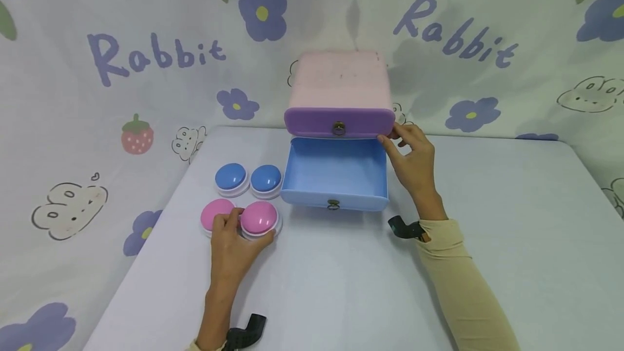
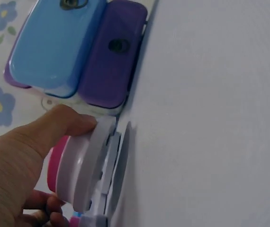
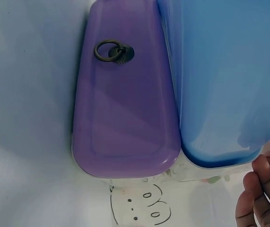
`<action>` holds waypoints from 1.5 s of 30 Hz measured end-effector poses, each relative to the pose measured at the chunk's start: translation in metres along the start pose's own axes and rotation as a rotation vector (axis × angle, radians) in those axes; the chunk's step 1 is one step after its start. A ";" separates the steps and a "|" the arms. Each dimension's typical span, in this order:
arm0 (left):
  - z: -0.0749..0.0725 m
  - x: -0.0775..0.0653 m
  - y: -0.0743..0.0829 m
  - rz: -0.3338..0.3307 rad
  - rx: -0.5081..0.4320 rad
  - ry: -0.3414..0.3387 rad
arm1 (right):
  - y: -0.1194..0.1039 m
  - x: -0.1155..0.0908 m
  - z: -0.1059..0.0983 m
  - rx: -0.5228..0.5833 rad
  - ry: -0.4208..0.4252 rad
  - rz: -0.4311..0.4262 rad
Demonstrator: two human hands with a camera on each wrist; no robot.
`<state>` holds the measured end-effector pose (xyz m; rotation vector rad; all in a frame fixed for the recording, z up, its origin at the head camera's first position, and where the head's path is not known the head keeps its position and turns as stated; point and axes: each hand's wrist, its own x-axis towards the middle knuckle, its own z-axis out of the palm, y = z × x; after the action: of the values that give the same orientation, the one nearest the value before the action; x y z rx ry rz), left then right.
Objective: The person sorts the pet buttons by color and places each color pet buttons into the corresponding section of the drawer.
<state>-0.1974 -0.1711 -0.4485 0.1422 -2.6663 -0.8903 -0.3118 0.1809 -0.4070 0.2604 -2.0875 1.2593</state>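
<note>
My left hand [image 1: 233,251] grips a pink dome button on a white round base [image 1: 259,218], thumb and fingers at its sides. In the left wrist view this button [image 2: 80,163] stands edge-on, with part of its underside showing. A second pink button [image 1: 218,213] is beside it, partly behind the fingers. At the back is a drawer cabinet [image 1: 342,80] with its blue drawer [image 1: 336,164] pulled out, and nothing lies inside. My right hand [image 1: 414,158] touches the cabinet's right side, thumb near the corner of the upper purple drawer [image 1: 312,122] and fingers fairly straight.
Two blue buttons [image 1: 231,176] sit left of the pulled-out drawer. A lower purple drawer [image 3: 125,104], closed, shows below the blue one in the wrist views. Ring pulls [image 1: 333,205] hang on the drawer fronts. A patterned cloth [image 1: 161,10] hangs behind the white table [image 1: 331,286].
</note>
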 end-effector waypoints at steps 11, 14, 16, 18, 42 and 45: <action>-0.021 0.008 0.021 -0.070 -0.092 -0.017 | 0.002 0.001 0.000 0.009 0.008 -0.017; -0.030 0.015 0.025 -0.080 -0.102 -0.017 | 0.002 0.001 -0.001 0.013 0.008 -0.019; -0.034 0.020 0.027 -0.082 -0.109 -0.012 | 0.002 0.000 -0.001 0.005 0.006 -0.018; -0.036 0.024 0.030 -0.073 -0.115 -0.009 | 0.003 0.000 -0.001 0.004 0.003 -0.019; -0.041 0.061 0.077 0.086 -0.221 -0.047 | 0.002 0.000 0.000 -0.022 0.009 -0.015; -0.039 0.062 0.084 0.108 -0.235 -0.051 | 0.002 -0.002 0.001 -0.020 0.012 -0.017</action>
<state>-0.2424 -0.1383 -0.3523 -0.0797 -2.5624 -1.1752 -0.3116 0.1803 -0.4100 0.2602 -2.0828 1.2265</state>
